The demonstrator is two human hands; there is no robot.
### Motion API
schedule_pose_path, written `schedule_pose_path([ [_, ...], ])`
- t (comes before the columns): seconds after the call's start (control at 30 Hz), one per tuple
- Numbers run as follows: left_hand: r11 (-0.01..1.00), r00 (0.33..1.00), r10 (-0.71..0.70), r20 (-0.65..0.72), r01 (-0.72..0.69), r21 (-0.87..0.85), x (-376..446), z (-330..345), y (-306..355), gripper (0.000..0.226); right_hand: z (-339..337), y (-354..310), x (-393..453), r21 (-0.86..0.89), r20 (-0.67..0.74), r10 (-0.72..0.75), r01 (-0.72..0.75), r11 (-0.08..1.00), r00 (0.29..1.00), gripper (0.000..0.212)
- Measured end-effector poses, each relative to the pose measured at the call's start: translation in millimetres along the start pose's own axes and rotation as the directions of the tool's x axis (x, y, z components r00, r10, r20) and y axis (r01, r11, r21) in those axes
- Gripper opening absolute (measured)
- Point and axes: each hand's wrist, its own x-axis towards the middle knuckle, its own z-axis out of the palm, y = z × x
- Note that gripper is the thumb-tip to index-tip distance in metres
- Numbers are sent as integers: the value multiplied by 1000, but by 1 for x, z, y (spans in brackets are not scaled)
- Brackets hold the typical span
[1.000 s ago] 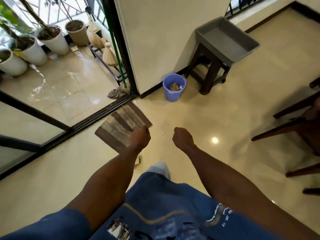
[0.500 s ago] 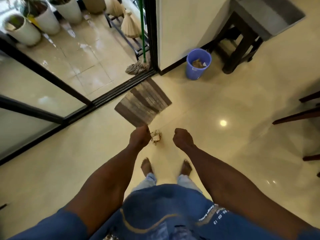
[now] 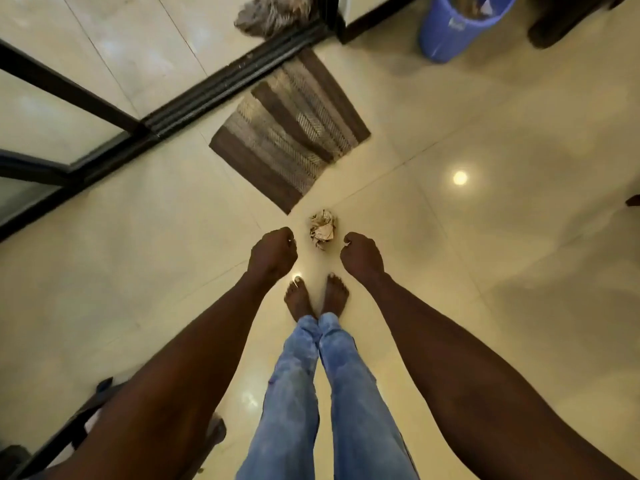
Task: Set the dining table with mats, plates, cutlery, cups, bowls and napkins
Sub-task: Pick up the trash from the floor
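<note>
I look straight down at a glossy cream tile floor. My left hand [image 3: 273, 255] and my right hand [image 3: 362, 256] hang in front of me as closed fists, with nothing visible in either. A crumpled ball of paper [image 3: 322, 229] lies on the floor between the two fists, just ahead of my bare feet [image 3: 315, 296]. No table, mat, plate, cutlery, cup, bowl or napkin shows in this view.
A striped brown doormat [image 3: 290, 133] lies ahead beside the black sliding-door track [image 3: 221, 79]. A mop head [image 3: 266, 12] rests past the track. A blue waste bin [image 3: 460, 22] stands at the top right. Dark furniture legs [image 3: 69, 424] sit at the lower left.
My view has tilted down from the wall and the grey tray on a stool to my feet. The crumpled paper came into sight. Both fists kept their shape.
</note>
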Motion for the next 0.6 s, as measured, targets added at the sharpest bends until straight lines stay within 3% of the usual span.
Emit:
schedule_pose_path([
  [0.33,1000,997,-3,81,1,18,154,177,-84,36,164,80,226,234,297,113,-187,954,948,70],
  [0.5,1000,996,-3,87,1,20,194,218,-114,37,214,87,282,59,408,171,-213,975,897,72],
  [0.6,1000,995,-16,101,15,19,204,231,-126,37,231,91,300,145,425,195,-279,949,884,66],
])
